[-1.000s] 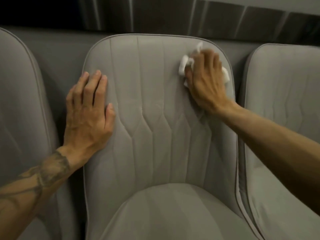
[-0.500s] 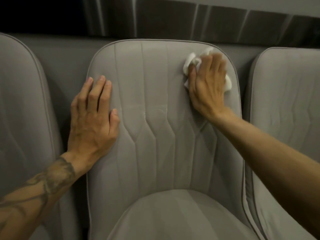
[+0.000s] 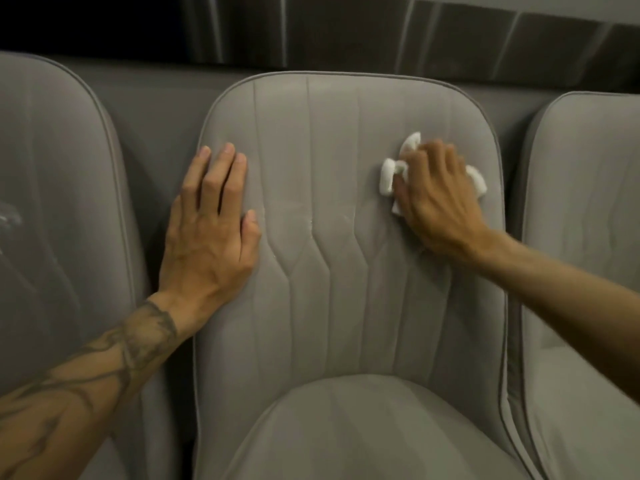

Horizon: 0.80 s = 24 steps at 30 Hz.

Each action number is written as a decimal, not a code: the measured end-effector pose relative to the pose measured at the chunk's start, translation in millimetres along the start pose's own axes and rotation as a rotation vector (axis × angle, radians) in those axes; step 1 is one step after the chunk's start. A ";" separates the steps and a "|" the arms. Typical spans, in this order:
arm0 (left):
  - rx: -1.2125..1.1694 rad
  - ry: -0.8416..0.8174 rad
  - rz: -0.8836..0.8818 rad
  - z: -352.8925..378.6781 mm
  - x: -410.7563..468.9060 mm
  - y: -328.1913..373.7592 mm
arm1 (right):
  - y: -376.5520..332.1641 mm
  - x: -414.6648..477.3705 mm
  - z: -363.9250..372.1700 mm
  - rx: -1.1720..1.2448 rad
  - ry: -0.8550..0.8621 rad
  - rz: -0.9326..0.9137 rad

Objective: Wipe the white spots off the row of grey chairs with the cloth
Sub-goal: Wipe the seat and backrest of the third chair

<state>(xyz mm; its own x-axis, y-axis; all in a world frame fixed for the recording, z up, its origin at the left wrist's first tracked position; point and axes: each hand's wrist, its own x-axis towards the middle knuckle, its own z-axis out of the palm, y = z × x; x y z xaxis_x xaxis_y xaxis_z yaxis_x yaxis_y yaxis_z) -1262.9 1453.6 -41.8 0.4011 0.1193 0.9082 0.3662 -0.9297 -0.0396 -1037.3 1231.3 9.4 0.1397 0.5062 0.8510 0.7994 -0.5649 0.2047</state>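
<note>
Middle chair (image 3: 339,140): grey soft upholstery, matte, with a rounded-top backrest and a piped edge. Its stitched channels run vertically and kink into a zigzag at mid-height. The seat cushion (image 3: 363,431) below is rounded and smooth, in the same fabric. A few faint white flecks (image 3: 310,222) sit on a seam near the backrest centre.

Cloth (image 3: 387,176): white, soft and bunched into a wad on the upper right of the middle backrest. It is mostly covered by the right hand (image 3: 438,206). Lobes poke out left of the thumb, above the fingers and at the far right, so its long axis runs roughly left-right. The right hand's fingers are curled over the wad and press it into the fabric. That forearm comes in from the lower right and crosses the gap to the right chair (image 3: 588,209).

Left hand (image 3: 207,237): flat on the left edge of the same backrest, fingers straight, close together and pointing up, holding nothing. The left forearm (image 3: 90,382) is tattooed and crosses in front of the left chair (image 3: 62,188).

The left chair has a pale smear (image 3: 10,218) at the frame edge. A dark panelled wall (image 3: 346,32) with vertical seams runs behind the row.
</note>
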 end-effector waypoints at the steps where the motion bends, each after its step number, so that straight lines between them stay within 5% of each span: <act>1: 0.003 0.003 -0.001 0.3 -0.3 -0.5 | 9.2 16.8 -0.3 -0.023 0.042 0.040; 5: 0.005 0.018 0.016 1.1 -0.1 -0.5 | 10.2 51.0 5.0 -0.095 0.175 0.320; 10: 0.000 0.007 0.013 0.6 0.3 -1.1 | -13.8 -31.6 3.8 0.000 -0.071 -0.033; 12: 0.000 0.003 0.005 1.5 0.1 -1.2 | 2.9 -8.8 -3.0 -0.036 -0.031 -0.074; 15: 0.001 0.012 0.010 3.5 -0.4 -2.4 | 23.1 50.8 -3.1 -0.082 0.137 0.218; 18: 0.014 0.019 0.016 3.7 -0.9 -2.8 | 9.7 45.4 6.3 -0.091 0.106 0.335; 24: 0.010 0.034 0.026 3.3 -0.4 -2.2 | -7.2 -44.5 6.3 -0.015 -0.099 -0.154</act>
<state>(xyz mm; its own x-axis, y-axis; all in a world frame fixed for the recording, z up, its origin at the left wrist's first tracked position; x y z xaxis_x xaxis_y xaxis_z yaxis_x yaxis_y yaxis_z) -1261.1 1456.7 -43.5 0.3825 0.0828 0.9202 0.3643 -0.9288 -0.0678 -1045.5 1216.9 -32.9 0.0737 0.6491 0.7571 0.8068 -0.4850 0.3373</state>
